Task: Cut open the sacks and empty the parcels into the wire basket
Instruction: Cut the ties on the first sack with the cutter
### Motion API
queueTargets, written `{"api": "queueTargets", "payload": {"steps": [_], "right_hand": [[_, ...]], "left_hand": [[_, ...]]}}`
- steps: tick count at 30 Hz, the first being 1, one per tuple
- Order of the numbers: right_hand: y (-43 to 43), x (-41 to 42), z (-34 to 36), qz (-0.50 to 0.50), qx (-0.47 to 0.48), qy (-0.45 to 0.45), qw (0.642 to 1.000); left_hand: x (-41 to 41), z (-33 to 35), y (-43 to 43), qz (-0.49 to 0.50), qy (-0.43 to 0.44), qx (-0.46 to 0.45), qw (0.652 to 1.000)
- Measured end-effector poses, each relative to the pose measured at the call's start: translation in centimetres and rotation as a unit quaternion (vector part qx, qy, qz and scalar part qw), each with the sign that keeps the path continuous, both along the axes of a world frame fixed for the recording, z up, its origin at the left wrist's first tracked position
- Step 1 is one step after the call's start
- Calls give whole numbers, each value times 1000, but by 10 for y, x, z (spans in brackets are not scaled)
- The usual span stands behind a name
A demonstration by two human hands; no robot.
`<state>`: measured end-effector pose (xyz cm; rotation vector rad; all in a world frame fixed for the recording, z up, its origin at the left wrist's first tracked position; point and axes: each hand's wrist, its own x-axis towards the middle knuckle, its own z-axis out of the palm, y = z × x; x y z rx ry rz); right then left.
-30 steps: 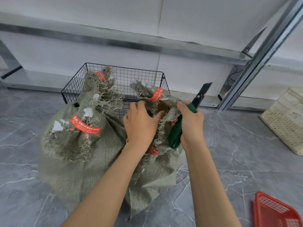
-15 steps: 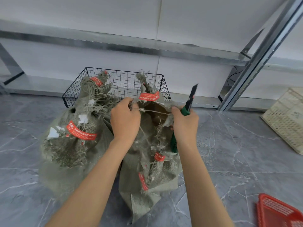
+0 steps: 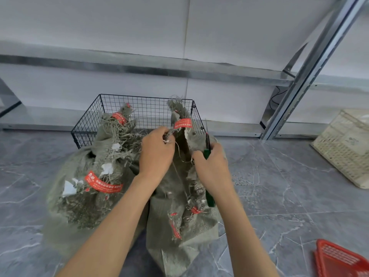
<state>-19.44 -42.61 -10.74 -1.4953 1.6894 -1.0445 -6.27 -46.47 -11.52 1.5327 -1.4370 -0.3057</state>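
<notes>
Two grey-green woven sacks with red tape lie on the floor in front of a black wire basket (image 3: pixel 119 108). The left sack (image 3: pixel 83 176) is bulky and frayed at its top. The right sack (image 3: pixel 179 216) stands with its mouth pulled apart. My left hand (image 3: pixel 155 152) pinches the left edge of that mouth and a white thread. My right hand (image 3: pixel 211 164) grips the right edge together with a green utility knife (image 3: pixel 207 152), blade pointing up. No parcels are visible inside the sack.
A metal shelf rack (image 3: pixel 311 62) runs along the white wall behind the basket. A cream plastic crate (image 3: pixel 347 144) sits at the right, and a red plastic basket (image 3: pixel 343 258) at the lower right corner. Grey marble tile floor surrounds the sacks.
Both hands have pulled the right sack's mouth wider and lifted it toward the basket. The knife has turned from slanting right to pointing straight up.
</notes>
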Motion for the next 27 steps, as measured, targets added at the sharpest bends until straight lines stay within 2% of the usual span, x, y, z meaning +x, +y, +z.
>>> {"api": "queueTargets", "payload": {"steps": [6, 11, 16, 22, 27], "right_hand": [[13, 17, 8, 93, -92, -39, 991], [15, 37, 8, 166, -68, -54, 982], [13, 41, 7, 148, -27, -50, 987], [11, 36, -3, 112, -47, 56, 991], [7, 32, -5, 98, -35, 66, 992]], "left_hand": [[7, 6, -8, -5, -7, -16, 1000], [16, 6, -11, -35, 12, 1, 999], [25, 7, -9, -43, 12, 5, 999], [29, 4, -11, -17, 27, 33, 999], [26, 5, -9, -18, 10, 33, 999]]}}
